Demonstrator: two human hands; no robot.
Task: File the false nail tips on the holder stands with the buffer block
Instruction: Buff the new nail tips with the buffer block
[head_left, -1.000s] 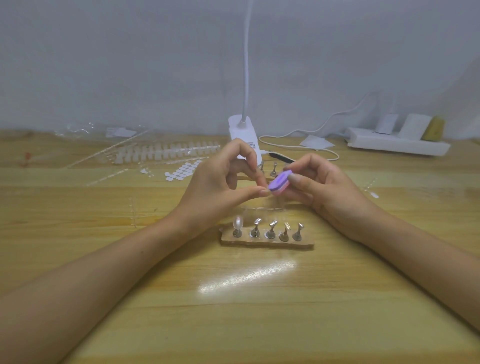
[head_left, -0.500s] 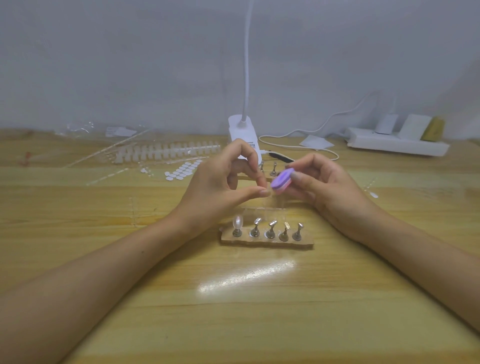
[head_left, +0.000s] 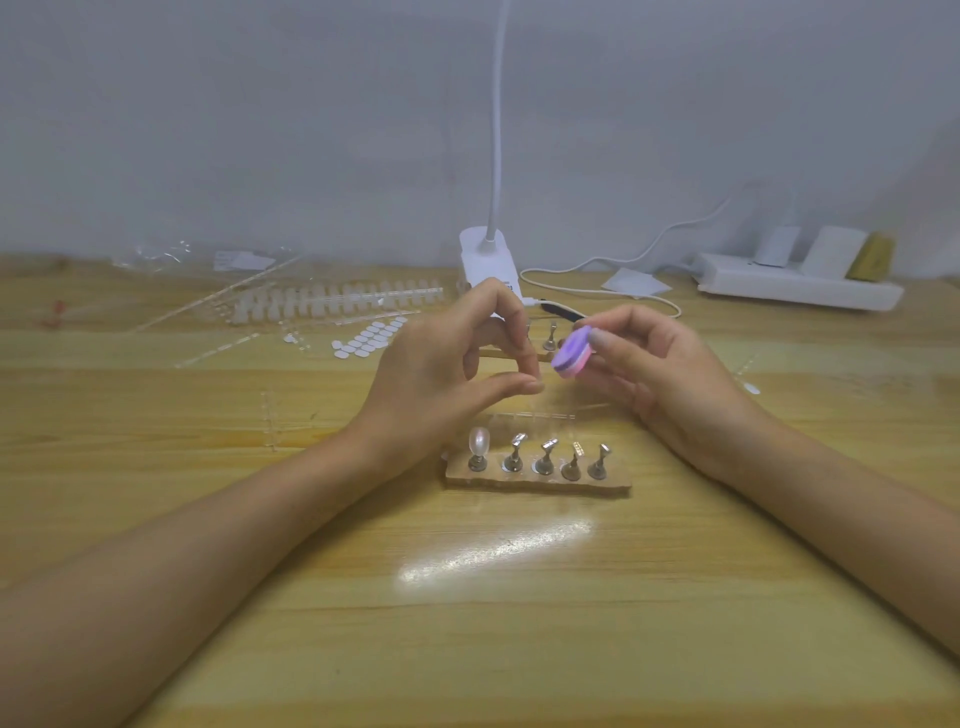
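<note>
1. Two bare hands are raised over a pale wooden worktop (head_left: 519, 623), just behind a row of five small metal holder stands (head_left: 540, 460).
2. The right hand (head_left: 660, 374), at 1 o'clock from the row, grips a small purple-and-pink oval buffer block (head_left: 571, 356) between thumb and fingers. The block's purple face is tilted towards the other hand.
3. The left hand (head_left: 447, 379), at 11 o'clock from the row, has its fingers curled. Its thumb tip and forefinger tip lie close together, just beside the block but apart from it. Whether they pinch anything cannot be told.
4. The stands sit in a line on a brown cardboard strip (head_left: 535, 484) at the centre of the worktop. The leftmost one carries a pearly white oval false nail tip (head_left: 479, 440), standing upright. The other four show angled metal heads.
5. One more metal stand (head_left: 549, 335) shows in the gap between the hands, farther back.
6. At 12 o'clock stands a white gooseneck lamp (head_left: 488, 260).
7. At 10 o'clock lie a long strip of clear nail tips (head_left: 337, 301) and a patch of white oval adhesive tabs (head_left: 369, 338).
8. At 2 o'clock, against the grey wall, a white power strip (head_left: 795, 288) holds several plugs.
</note>
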